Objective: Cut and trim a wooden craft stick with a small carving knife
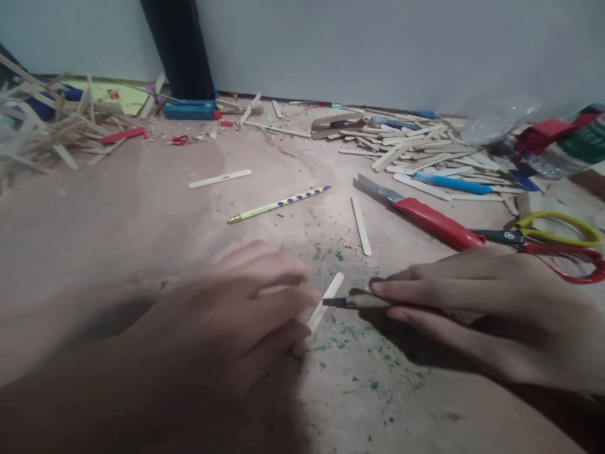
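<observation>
A short wooden craft stick (333,287) lies slantwise on the tabletop between my hands. My left hand (255,302), blurred, has its thumb and fingers closed at the lower end of this stick. My right hand (477,299) pinches a small carving chisel (362,302) with a light handle and a flat dark metal tip. That tip points left and lies over the middle of the stick; whether it touches the wood I cannot tell.
Beyond my hands lie a spotted pencil (283,204), loose craft sticks (361,227), a red utility knife (437,222) with its blade out, and scissors (558,236). Heaped sticks (425,148), a clear plastic bottle (543,151) and a blue block (189,110) line the wall.
</observation>
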Available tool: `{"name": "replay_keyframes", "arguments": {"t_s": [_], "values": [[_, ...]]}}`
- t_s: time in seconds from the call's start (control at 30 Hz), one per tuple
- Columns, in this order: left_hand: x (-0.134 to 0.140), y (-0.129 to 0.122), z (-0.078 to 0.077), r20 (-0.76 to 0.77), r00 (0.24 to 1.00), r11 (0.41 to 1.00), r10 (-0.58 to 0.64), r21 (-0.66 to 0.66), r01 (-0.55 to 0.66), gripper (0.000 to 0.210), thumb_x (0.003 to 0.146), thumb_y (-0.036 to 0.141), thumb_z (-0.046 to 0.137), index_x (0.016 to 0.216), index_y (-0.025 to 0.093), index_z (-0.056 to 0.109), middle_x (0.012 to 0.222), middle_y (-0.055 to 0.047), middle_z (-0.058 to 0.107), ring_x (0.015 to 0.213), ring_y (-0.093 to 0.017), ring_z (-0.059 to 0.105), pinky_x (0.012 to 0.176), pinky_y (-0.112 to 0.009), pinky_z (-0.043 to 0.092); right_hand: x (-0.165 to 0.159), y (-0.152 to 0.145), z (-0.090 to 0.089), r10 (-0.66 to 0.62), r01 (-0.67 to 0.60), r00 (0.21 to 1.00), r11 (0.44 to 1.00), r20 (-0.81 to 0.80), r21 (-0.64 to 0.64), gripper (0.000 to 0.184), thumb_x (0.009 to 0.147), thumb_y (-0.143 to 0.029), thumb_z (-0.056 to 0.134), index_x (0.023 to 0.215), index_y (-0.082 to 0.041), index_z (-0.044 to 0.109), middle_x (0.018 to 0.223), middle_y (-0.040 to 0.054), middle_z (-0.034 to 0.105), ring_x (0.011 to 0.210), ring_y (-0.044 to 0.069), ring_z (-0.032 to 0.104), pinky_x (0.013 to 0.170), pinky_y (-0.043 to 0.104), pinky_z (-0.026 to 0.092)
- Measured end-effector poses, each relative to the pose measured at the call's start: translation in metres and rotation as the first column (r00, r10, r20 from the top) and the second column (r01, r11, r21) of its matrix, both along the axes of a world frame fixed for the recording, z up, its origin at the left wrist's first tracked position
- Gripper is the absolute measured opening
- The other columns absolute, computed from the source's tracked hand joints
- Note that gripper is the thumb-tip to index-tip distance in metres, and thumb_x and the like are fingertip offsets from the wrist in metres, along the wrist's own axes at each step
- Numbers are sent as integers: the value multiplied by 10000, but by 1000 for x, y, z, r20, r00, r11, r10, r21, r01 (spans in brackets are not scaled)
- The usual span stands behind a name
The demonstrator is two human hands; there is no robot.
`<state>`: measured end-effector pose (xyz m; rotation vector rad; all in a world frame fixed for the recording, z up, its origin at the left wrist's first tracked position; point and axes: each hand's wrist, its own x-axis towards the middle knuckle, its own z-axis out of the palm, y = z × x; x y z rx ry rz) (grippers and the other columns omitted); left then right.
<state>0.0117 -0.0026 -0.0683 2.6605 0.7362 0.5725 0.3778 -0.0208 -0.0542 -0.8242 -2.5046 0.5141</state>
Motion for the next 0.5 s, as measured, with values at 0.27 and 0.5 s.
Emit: {"name": "replay_keyframes", "arguments": {"t_s": [0.27, 0.5], "values": [[2, 0, -8, -190, 980, 998, -66, -4, 66, 574, 1292, 298, 625, 1860, 215, 637, 2018, -204, 620, 1935, -438, 537, 1586, -857, 405, 1, -5, 7, -29, 32, 997, 999, 66, -35, 621, 1392, -374, 523, 1946, -652, 489, 1095, -70, 978, 811, 218, 949, 595, 379, 735], [4, -11, -10, -154, 988, 1000, 23, 21, -20, 564, 1305, 468, 730, 1816, 239, 661, 1959, -177, 699, 1880, -413, 615, 1619, -757, 395, -4, -7, 8, -4, 6, 999, 999, 44, -46, 695, 1390, -341, 524, 2002, -649, 405, 1119, -67, 981, 821, 223, 948, 634, 379, 760]]}}
